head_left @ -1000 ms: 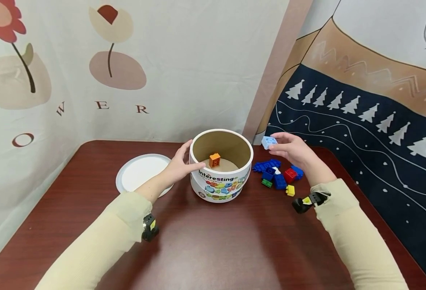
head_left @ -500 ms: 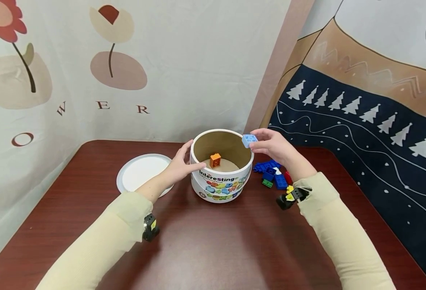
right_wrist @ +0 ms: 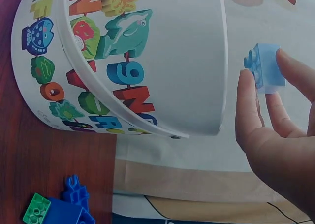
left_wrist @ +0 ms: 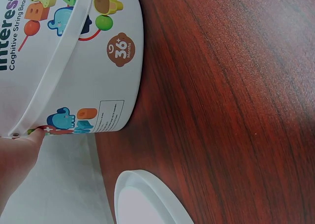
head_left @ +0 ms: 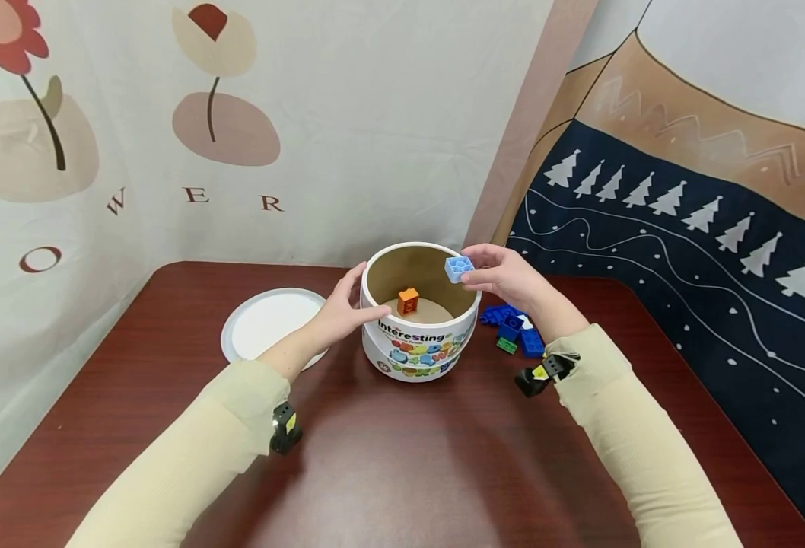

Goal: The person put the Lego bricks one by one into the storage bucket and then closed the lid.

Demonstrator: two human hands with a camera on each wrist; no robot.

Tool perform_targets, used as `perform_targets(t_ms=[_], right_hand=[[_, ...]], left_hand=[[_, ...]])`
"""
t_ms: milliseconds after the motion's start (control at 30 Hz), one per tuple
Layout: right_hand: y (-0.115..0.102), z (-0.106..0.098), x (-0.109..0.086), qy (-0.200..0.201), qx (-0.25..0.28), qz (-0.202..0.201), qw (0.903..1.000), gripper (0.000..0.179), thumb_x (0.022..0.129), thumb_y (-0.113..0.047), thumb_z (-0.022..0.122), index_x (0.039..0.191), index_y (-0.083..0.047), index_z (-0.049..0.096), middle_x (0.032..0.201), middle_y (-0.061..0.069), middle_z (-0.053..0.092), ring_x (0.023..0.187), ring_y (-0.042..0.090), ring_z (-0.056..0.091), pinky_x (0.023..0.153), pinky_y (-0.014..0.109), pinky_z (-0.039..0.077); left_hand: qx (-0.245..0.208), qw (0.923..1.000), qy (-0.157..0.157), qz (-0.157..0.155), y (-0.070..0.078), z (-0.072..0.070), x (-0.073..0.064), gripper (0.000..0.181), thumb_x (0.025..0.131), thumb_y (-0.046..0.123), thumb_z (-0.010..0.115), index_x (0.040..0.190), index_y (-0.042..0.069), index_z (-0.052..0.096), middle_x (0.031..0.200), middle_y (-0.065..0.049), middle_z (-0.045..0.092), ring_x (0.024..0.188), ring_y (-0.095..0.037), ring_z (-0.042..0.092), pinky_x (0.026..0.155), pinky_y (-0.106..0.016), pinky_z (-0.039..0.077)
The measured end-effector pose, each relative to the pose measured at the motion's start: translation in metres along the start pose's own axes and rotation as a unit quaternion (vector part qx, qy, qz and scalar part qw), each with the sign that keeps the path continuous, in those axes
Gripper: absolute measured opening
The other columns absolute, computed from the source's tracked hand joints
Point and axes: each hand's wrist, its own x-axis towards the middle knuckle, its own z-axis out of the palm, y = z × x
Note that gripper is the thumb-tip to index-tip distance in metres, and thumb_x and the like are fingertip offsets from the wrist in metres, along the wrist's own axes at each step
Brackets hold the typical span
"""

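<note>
A round white bucket (head_left: 416, 361) printed with "Interesting" stands upright on the table, its top uncovered. My left hand (head_left: 337, 312) holds the bucket's left side, thumb along the front of the rim and fingers toward the back. Above the right part of the bucket's opening, my right hand (head_left: 505, 278) pinches a light blue toy brick (head_left: 458, 269) between thumb and fingers; in the right wrist view this brick (right_wrist: 268, 69) shows its studs facing the bucket. An orange brick (head_left: 408, 301) sits inside on the bucket's floor.
Right of the bucket lies a small pile of blue bricks (head_left: 531, 342), with a green brick (head_left: 507, 345) at its front. The right forearm covers part of that pile. A white round lid (head_left: 268, 320) lies flat at the left. Printed curtains (head_left: 375, 152) hang behind the table.
My right hand has carried the light blue brick leftward from over the pile to above the bucket's opening. My left hand has stayed on the bucket.
</note>
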Motion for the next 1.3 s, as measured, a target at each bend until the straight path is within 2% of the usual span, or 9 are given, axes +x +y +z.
perform_targets(t_ms=[200,267,500,633,767,900,1167,1233,1300], right_hand=[[0.002,-0.005,-0.001,-0.008,0.021,-0.022,0.9995,0.047,0.091,0.0,0.054,0.135,0.003,0.037,0.127,0.019,0.044,0.093,0.011,0.059,0.079,0.019,0.055],[0.004,-0.01,-0.002,-0.006,0.026,-0.031,0.9992,0.043,0.092,-0.002,0.054,0.132,0.002,0.04,0.129,0.021,0.043,0.092,0.009,0.061,0.079,0.02,0.055],[0.015,-0.038,-0.011,0.028,0.017,-0.049,0.9982,0.024,0.094,-0.013,0.054,0.117,-0.017,0.05,0.115,-0.001,0.05,0.099,0.009,0.056,0.079,0.017,0.054],[0.026,-0.059,-0.019,0.057,0.041,-0.051,0.9963,0.019,0.093,-0.016,0.056,0.109,-0.025,0.052,0.11,-0.006,0.051,0.099,0.008,0.053,0.078,0.015,0.053],[0.043,-0.079,-0.029,0.082,0.076,-0.049,0.9925,0.018,0.092,-0.016,0.058,0.106,-0.026,0.053,0.104,-0.01,0.055,0.094,0.005,0.055,0.076,0.014,0.053],[0.066,-0.094,-0.036,0.104,0.093,-0.037,0.9895,0.019,0.091,-0.017,0.06,0.105,-0.026,0.052,0.1,-0.011,0.057,0.091,0.003,0.056,0.075,0.014,0.053],[0.113,-0.111,-0.044,0.149,0.059,0.012,0.9869,0.021,0.09,-0.025,0.062,0.106,-0.029,0.049,0.095,-0.016,0.056,0.091,-0.001,0.055,0.076,0.012,0.052],[0.123,-0.113,-0.044,0.16,0.048,0.028,0.9856,0.026,0.09,-0.027,0.062,0.112,-0.027,0.048,0.097,-0.016,0.054,0.091,-0.002,0.054,0.076,0.011,0.052],[0.131,-0.114,-0.044,0.171,0.034,0.046,0.9835,0.038,0.089,-0.029,0.062,0.124,-0.021,0.047,0.102,-0.013,0.051,0.093,0.0,0.053,0.076,0.011,0.051]], left_hand=[[0.006,1.0,0.003,-0.003,0.0,0.0,0.0,0.09,0.084,0.019,0.068,0.15,0.009,0.008,0.155,-0.014,0.012,0.144,-0.032,0.017,0.116,-0.046,0.022],[0.009,1.0,0.002,-0.003,0.0,0.0,0.001,0.09,0.084,0.019,0.068,0.151,0.009,0.008,0.155,-0.015,0.012,0.144,-0.032,0.017,0.116,-0.047,0.022],[0.009,0.9999,0.001,-0.005,0.001,0.001,0.001,0.09,0.084,0.019,0.068,0.151,0.009,0.007,0.155,-0.015,0.012,0.143,-0.031,0.018,0.116,-0.045,0.023],[0.007,1.0,0.001,-0.004,0.001,0.001,0.001,0.09,0.085,0.019,0.067,0.151,0.009,0.007,0.155,-0.016,0.011,0.144,-0.032,0.017,0.116,-0.046,0.022],[0.001,1.0,0.0,-0.005,0.002,0.001,0.001,0.09,0.085,0.019,0.067,0.151,0.01,0.006,0.155,-0.015,0.01,0.144,-0.032,0.015,0.117,-0.046,0.02],[0.007,1.0,-0.001,-0.007,0.003,0.001,0.001,0.09,0.085,0.02,0.067,0.151,0.01,0.007,0.155,-0.015,0.011,0.144,-0.031,0.016,0.116,-0.046,0.021],[0.011,0.9999,0.004,-0.005,0.002,0.0,0.001,0.091,0.084,0.02,0.068,0.151,0.009,0.008,0.155,-0.015,0.012,0.143,-0.032,0.018,0.116,-0.045,0.023],[0.011,0.9999,0.003,-0.006,0.001,0.0,0.001,0.091,0.084,0.02,0.068,0.151,0.009,0.007,0.155,-0.015,0.012,0.143,-0.032,0.018,0.116,-0.046,0.023],[0.011,0.9999,0.003,-0.005,0.001,0.001,0.001,0.091,0.084,0.02,0.068,0.151,0.009,0.007,0.155,-0.015,0.013,0.143,-0.032,0.018,0.116,-0.046,0.023]])
